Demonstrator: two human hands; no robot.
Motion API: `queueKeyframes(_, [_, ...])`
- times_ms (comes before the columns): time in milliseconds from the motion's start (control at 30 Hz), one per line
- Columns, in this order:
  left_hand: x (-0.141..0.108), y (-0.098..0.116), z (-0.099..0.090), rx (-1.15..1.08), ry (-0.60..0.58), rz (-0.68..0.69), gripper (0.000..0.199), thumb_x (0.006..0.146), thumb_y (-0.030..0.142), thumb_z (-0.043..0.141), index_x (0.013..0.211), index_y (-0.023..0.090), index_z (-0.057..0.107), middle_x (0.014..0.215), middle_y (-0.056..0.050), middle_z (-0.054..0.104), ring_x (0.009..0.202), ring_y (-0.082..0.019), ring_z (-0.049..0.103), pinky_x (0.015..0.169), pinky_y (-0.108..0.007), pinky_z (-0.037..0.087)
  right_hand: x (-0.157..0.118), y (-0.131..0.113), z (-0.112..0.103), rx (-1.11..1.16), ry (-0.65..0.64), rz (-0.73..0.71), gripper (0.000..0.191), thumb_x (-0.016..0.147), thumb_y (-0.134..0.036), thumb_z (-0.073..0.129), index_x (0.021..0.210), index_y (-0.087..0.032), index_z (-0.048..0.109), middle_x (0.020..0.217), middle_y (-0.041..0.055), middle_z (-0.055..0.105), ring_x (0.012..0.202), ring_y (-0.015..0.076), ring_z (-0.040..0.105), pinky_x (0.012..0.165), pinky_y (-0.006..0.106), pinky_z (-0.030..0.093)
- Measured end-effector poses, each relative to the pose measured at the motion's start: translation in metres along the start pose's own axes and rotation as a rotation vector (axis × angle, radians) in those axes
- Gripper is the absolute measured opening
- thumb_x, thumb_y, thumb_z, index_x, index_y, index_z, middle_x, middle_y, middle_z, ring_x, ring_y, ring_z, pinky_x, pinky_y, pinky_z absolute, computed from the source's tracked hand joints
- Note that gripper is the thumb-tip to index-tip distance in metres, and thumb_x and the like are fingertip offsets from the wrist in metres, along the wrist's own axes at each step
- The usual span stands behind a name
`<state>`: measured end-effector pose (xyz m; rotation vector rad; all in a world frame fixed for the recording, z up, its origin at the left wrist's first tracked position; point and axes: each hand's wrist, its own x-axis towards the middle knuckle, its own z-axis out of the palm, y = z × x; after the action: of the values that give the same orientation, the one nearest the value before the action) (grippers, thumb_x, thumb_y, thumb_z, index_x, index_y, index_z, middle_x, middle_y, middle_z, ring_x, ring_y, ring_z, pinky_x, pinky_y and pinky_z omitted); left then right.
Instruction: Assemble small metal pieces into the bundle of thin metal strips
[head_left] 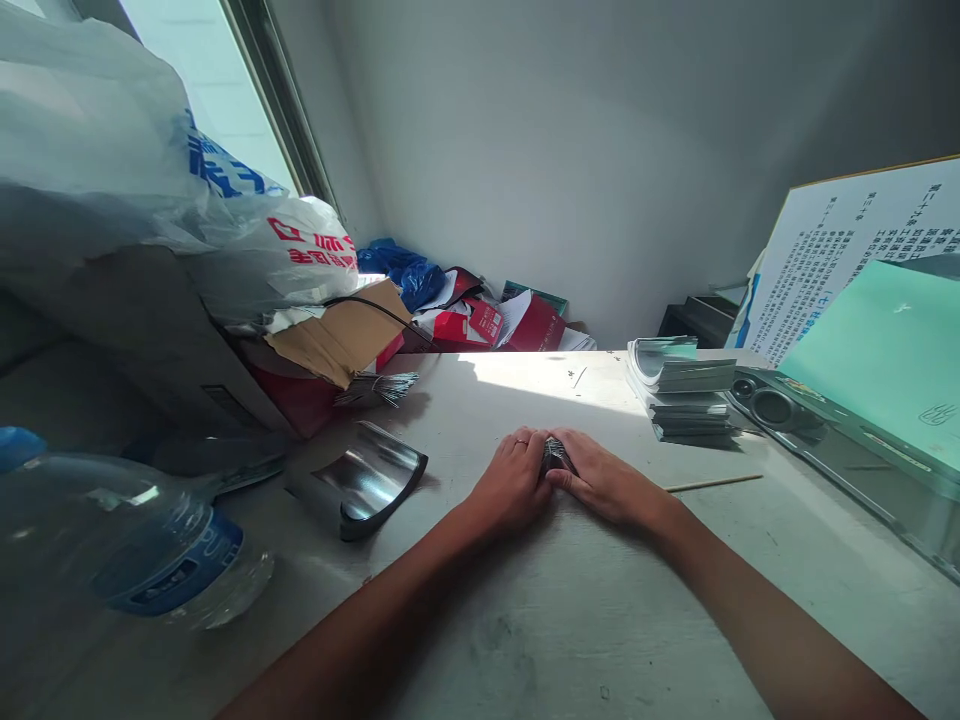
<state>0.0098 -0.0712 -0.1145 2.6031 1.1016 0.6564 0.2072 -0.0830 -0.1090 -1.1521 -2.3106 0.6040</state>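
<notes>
**Hands pinch small foil bundle (556, 456) mid-counter (600, 625)**

Bundle sits at the counter's middle, thin shiny layers, mostly hidden by the fingers, exact item unclear. Left hand (511, 484), ring on one finger, and right hand (604, 480) press in from either side, fingertips meeting around it, both closed narrow and holding it just above the surface or resting on it; cannot tell which.

Left of the hands: curved reflective metal sheet (369, 478), then a fanned bunch of metal strips (377, 389) at a cardboard flap (341, 335). Right: a thin wooden stick (712, 484) lies flat; further right and far, a curved stack of printed cards (679, 390) overhangs itself. Near left, a large plastic water bottle (127, 540) lies on its side.

Risk: loose layers could slip or fan out if the pinch eases. The stack could slide if bumped, and the curved sheet could rock, its edge possibly sharp.

Open room: bare counter near the hands and toward the near side. Left is crowded; the far-right stack narrows that side. Near edge out of view.
</notes>
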Motion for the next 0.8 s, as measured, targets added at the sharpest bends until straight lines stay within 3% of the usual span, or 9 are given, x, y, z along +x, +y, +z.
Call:
queueKeyframes(167, [0.001,-0.005,0.000,-0.023,-0.011,0.019,0.040,0.094,0.025,0.050,0.132,0.016,0.043,0.128,-0.016,0.056,0.119,-0.030,0.052,0.107,-0.049,0.041,0.000,-0.003,-0.003,0.012,-0.005,-0.008,0.048,0.101,-0.050,0.049,0.139,-0.020,0.044,0.138,0.0130,0.053,0.128,0.0267,0.049,0.113,0.045,0.038])
queueKeyframes(300, [0.001,-0.008,0.001,-0.063,-0.035,0.022,0.052,0.096,0.037,0.052,0.140,0.015,0.037,0.135,-0.020,0.053,0.126,-0.033,0.050,0.110,-0.053,0.038,-0.001,-0.002,-0.003,0.010,-0.028,-0.014,0.060,0.100,-0.052,0.050,0.146,-0.018,0.035,0.148,0.0161,0.045,0.137,0.0276,0.043,0.118,0.047,0.034])
queueKeyframes(467, [0.001,-0.010,0.002,-0.069,-0.035,0.030,0.059,0.091,0.025,0.050,0.146,0.014,0.031,0.147,-0.022,0.044,0.140,-0.035,0.038,0.115,-0.057,0.033,0.000,0.005,0.003,-0.011,-0.047,0.032,0.073,0.098,-0.057,0.050,0.154,-0.017,0.024,0.160,0.0181,0.032,0.148,0.0282,0.031,0.123,0.049,0.026])
queueKeyframes(667, [-0.001,-0.008,0.000,-0.041,-0.026,0.056,0.055,0.086,0.016,0.049,0.140,0.018,0.038,0.137,-0.016,0.054,0.129,-0.030,0.049,0.111,-0.050,0.039,0.002,0.005,0.008,-0.054,0.037,0.014,0.048,0.099,-0.047,0.053,0.136,-0.018,0.045,0.136,0.0154,0.055,0.128,0.0289,0.050,0.111,0.049,0.040])
queueKeyframes(800, [-0.005,-0.005,0.000,-0.026,-0.014,0.033,0.051,0.088,0.017,0.051,0.138,0.018,0.039,0.130,-0.015,0.057,0.122,-0.029,0.053,0.108,-0.049,0.042,0.000,0.003,0.004,-0.022,0.025,0.017,0.046,0.098,-0.050,0.055,0.134,-0.021,0.048,0.134,0.0126,0.057,0.125,0.0275,0.051,0.110,0.047,0.041])
